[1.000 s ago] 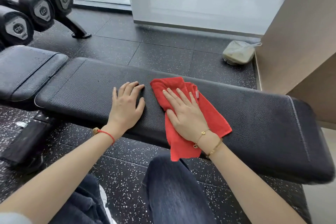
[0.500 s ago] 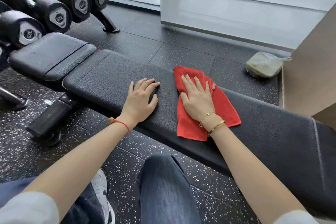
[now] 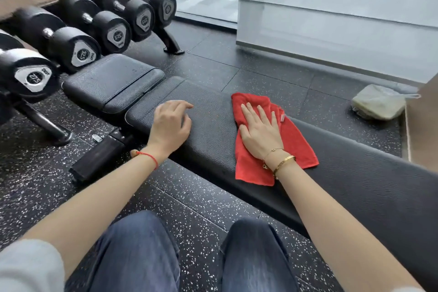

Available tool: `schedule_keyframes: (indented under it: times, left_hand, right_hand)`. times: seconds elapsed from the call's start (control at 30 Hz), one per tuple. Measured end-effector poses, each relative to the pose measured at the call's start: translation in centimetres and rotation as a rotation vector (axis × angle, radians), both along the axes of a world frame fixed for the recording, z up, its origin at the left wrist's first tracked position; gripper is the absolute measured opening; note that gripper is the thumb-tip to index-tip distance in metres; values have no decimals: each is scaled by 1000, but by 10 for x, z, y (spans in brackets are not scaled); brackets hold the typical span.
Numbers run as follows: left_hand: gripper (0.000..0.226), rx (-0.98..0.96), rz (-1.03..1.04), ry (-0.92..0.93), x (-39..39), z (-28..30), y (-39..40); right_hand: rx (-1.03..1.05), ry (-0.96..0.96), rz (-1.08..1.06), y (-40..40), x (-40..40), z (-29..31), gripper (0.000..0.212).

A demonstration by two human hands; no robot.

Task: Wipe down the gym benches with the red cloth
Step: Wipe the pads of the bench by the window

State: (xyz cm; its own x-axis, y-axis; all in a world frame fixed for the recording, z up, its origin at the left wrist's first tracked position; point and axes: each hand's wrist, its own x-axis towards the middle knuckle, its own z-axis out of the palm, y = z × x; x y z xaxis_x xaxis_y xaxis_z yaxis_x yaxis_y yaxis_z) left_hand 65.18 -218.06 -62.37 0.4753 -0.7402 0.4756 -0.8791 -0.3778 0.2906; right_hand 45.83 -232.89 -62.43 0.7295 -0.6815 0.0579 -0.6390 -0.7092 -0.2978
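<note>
Head view: since the frame half a second ago, the left hand [image 3: 171,125] has lifted its flat fingers into a loose curl; its grip holds nothing. The right hand [image 3: 260,133] stays flat, grip open, pressing the red cloth [image 3: 294,147] on the bench [image 3: 213,130] tabletop. The cloth's near edge overhangs the near rim. Bare padding extends left to the seat pad [image 3: 111,80] and right of the cloth.

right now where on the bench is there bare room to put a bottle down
Bare pad lies between the left hand and the red cloth, and on the long pad right of the cloth. The right hand presses the cloth flat.
</note>
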Motion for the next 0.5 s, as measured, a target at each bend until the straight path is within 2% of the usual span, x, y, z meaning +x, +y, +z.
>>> schedule_keyframes:
  times: [0.17,0.33,0.5]
  left_hand:
    - [34,54,114,21,83,-1,21]
    - [39,100,12,49,119,-16,16]
    - [44,49,-40,124,127,-26,12]
  right_hand:
    - [12,6,11,16,81,1,58]
    - [17,7,20,22,143,0,58]
    - [36,15,22,24,190,3,57]
